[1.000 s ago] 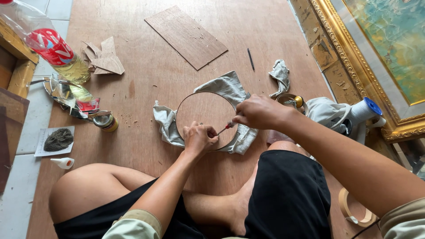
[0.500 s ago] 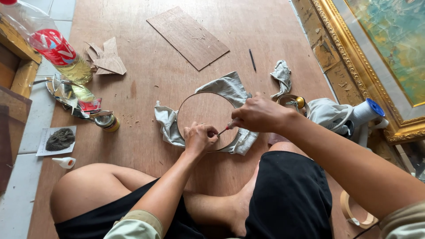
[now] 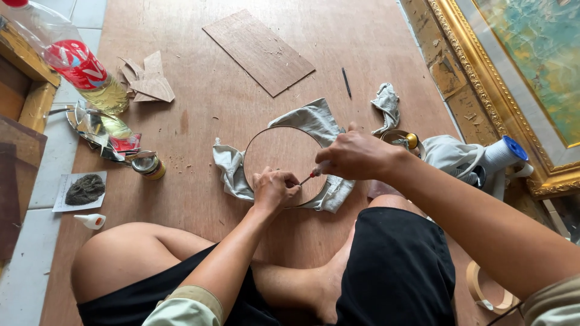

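Plywood floor (image 3: 199,121) had open room above & left of the round wooden disc (image 3: 281,160), which lay on a grey cloth (image 3: 317,118) just in front of the crossed legs. Left hand (image 3: 273,188) was fisted, pressing the disc's near edge; whether it pinched anything, can't tell. Right hand (image 3: 356,156) was closed round a small red-handled tool (image 3: 311,175), tip at the left fist. One rectangular veneer sheet (image 3: 258,51) lay further off. One plastic bottle (image 3: 72,63) w/ red label sat far left; one small tin (image 3: 148,166) nearby. Gilt picture frame (image 3: 483,78) bounded the right.
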